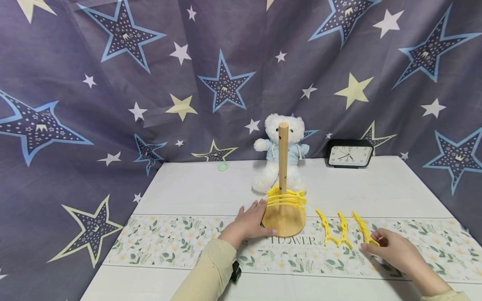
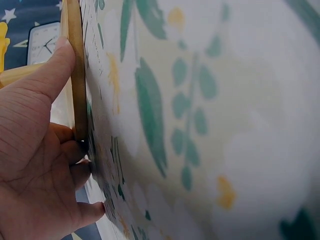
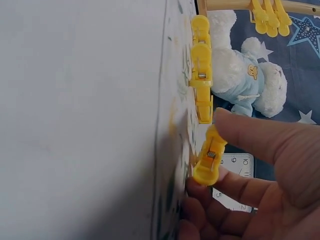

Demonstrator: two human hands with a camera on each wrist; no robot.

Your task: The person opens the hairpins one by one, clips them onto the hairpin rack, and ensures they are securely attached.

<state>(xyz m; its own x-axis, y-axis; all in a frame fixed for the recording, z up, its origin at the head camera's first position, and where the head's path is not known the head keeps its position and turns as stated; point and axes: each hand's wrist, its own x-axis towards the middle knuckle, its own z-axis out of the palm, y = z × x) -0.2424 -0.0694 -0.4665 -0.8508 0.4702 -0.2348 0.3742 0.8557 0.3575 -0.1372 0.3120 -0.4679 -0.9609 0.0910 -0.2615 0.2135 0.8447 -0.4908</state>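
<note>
- Plainly, the left hand point(image 1: 246, 223) grips the wooden stand point(image 1: 284, 223) at its base's 9 o'clock edge, thumb apart from the fingers and pressed against the rim.
- The right hand point(image 1: 395, 249), between 3 and 4 o'clock from the stand, is narrowed, pinching the nearest yellow clip piece point(image 3: 211, 154) between thumb and fingers.
- Two more yellow clip pieces point(image 1: 343, 230) lie side by side between the stand and that hand.
- Low on the stand's pole sits a yellow stack point(image 1: 286, 200); I cannot tell whether it fully rings the pole.
- At 12 o'clock, behind the stand, sits a white teddy bear point(image 1: 265, 177).
</note>
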